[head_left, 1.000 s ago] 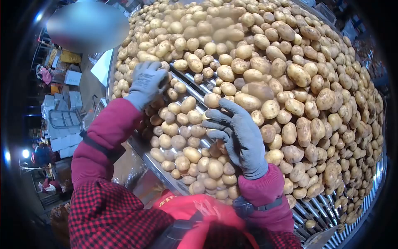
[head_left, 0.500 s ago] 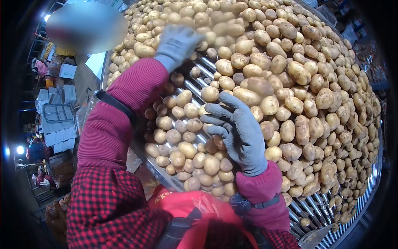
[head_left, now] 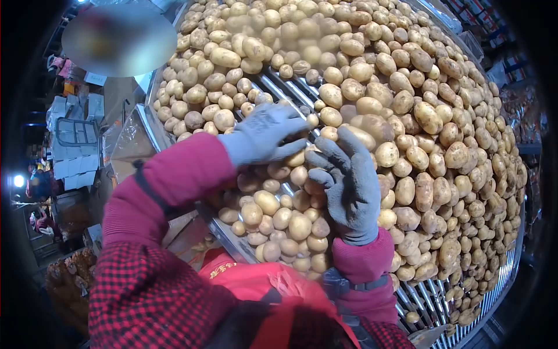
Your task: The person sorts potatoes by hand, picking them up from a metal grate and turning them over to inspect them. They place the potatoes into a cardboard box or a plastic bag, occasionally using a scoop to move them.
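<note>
Potatoes (head_left: 427, 118) lie heaped across metal rollers (head_left: 296, 93), with smaller ones (head_left: 300, 225) nearest the person. The left hand (head_left: 267, 134), gloved and palm down, reaches over these; whether it grips any cannot be told. Just beside it, the gloved right hand (head_left: 351, 186) is half open, fingers loosely bent, between the small potatoes and the larger heap. A red apron (head_left: 256, 273) shows below, grey boxes (head_left: 78, 151) off to the left.
</note>
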Action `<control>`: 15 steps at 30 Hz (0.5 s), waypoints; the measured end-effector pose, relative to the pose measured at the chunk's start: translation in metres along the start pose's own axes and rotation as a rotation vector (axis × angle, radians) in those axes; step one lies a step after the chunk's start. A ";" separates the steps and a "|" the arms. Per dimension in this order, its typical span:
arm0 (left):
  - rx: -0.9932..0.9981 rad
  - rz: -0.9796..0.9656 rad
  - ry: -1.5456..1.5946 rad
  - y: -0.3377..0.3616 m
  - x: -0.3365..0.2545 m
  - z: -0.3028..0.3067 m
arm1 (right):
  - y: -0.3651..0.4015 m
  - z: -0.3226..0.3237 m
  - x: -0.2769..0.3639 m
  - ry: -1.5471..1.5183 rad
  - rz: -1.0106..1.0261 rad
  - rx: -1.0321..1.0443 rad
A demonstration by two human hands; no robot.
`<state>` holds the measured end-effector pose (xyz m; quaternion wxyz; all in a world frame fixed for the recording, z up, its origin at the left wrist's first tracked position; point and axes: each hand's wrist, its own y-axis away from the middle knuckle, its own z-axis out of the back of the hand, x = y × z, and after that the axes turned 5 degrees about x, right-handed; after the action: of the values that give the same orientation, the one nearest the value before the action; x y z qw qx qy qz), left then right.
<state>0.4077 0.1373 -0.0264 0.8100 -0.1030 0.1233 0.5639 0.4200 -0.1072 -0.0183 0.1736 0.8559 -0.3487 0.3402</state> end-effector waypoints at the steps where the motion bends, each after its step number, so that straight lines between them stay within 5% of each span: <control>1: 0.127 0.031 0.084 0.011 0.001 0.012 | 0.001 -0.002 -0.001 0.143 0.051 0.007; 2: 0.262 0.063 0.164 0.019 0.003 0.019 | -0.001 0.000 -0.003 -0.126 0.027 -0.043; 3: 0.271 0.066 0.157 0.019 0.006 0.021 | -0.001 -0.001 -0.003 -0.066 0.032 -0.049; 5: -0.062 -0.021 -0.152 0.014 0.015 0.021 | -0.002 0.000 -0.002 -0.133 0.001 -0.051; 7: -0.126 0.054 -0.125 -0.009 0.015 0.008 | -0.002 -0.001 -0.003 -0.134 -0.002 -0.053; 9: 0.021 0.182 0.003 -0.039 0.018 -0.018 | -0.002 -0.003 -0.003 -0.091 0.011 -0.059; 11: 0.401 0.435 -0.133 -0.075 0.002 -0.006 | 0.002 -0.008 -0.001 0.421 0.100 -0.002; 12: 0.173 0.289 -0.172 -0.065 0.015 -0.030 | 0.001 -0.008 0.000 0.252 0.060 -0.035; 15: 0.003 0.296 0.032 -0.057 0.020 -0.039 | 0.001 -0.006 0.000 -0.141 -0.059 -0.118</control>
<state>0.4645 0.1236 -0.0683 0.7161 -0.0913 0.1509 0.6754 0.4169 -0.1047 -0.0143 0.2085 0.8759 -0.3542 0.2527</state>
